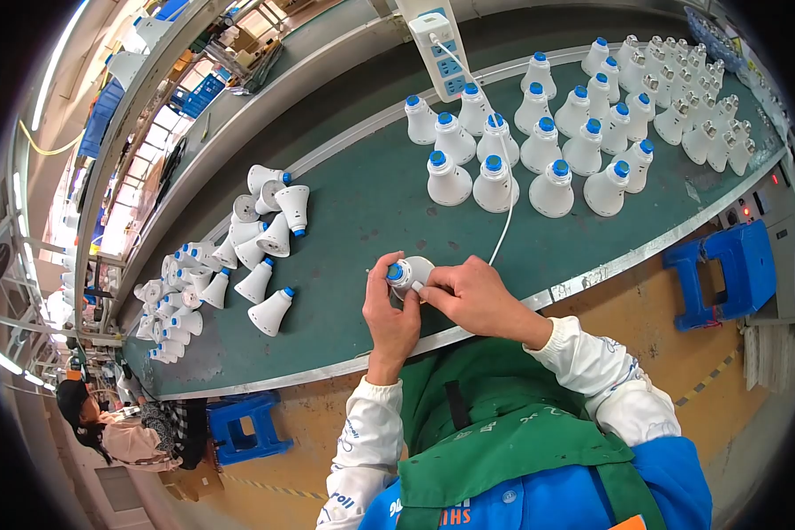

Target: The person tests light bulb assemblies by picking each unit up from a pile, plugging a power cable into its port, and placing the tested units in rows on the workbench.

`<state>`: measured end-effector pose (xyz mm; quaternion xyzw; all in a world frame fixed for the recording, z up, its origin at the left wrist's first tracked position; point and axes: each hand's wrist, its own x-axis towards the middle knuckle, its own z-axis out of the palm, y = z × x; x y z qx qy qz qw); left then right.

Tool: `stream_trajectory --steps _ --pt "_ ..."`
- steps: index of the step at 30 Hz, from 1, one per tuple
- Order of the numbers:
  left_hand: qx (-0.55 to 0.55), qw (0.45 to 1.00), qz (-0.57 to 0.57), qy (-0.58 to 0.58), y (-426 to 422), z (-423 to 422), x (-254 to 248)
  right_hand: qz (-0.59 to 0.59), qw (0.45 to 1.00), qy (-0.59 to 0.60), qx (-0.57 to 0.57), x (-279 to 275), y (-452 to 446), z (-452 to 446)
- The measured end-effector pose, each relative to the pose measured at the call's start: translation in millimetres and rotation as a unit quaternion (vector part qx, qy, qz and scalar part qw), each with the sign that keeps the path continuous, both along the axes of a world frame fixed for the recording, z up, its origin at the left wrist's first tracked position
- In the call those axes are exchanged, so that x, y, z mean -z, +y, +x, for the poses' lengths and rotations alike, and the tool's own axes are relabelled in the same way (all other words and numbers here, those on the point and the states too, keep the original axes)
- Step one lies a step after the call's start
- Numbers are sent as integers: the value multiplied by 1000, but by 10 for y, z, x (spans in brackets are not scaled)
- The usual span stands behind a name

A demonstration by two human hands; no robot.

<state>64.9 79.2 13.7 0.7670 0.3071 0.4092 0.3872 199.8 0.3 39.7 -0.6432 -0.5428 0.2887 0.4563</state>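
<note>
My left hand (392, 309) is closed around a white cone-shaped bulb housing (415, 270) with a blue cap, tilted just above the near edge of the green table. On the housing's right side, my right hand (470, 294) pinches a small white end piece against it. A thin white cable (509, 221) runs from the power strip (442, 57) down into my right hand. The fingers partly cover the point where the piece meets the housing.
Upright blue-capped housings (552, 188) stand in rows at the back right, with metal-tipped ones (676, 122) beyond them. Several more housings (271, 312) lie on their sides at left. Blue stools (249, 427) flank the table (362, 221). Another person (141, 433) is at lower left.
</note>
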Motion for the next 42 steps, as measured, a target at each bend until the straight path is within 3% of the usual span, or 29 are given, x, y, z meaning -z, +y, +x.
stream_trajectory --steps 2,8,13,17,22,34,36,40,42 --pt "-4 998 51 22 10 -12 22 4 1000 -9 0 7 2 -2" --pt "-6 1000 19 15 -1 -8 -6 -12 1000 6 -2 -4 -6 -20" --pt "-13 1000 11 16 -13 3 17 77 996 -46 25 152 -29 -78" --pt "-13 998 40 43 -21 -10 3 80 995 -60 29 128 -179 -35" --pt "-3 999 -5 31 -53 -13 -28 95 989 -107 41 121 -495 194" --pt "0 998 -32 57 -29 -29 -80 166 979 -86 75 408 -612 536" --pt "8 997 -29 68 68 -1 -110 170 978 -95 69 411 -615 545" --pt "-9 999 -41 -33 561 258 -283 195 972 -105 73 406 -583 531" --pt "-20 999 19 -17 929 464 -241 202 971 -108 72 407 -576 531"
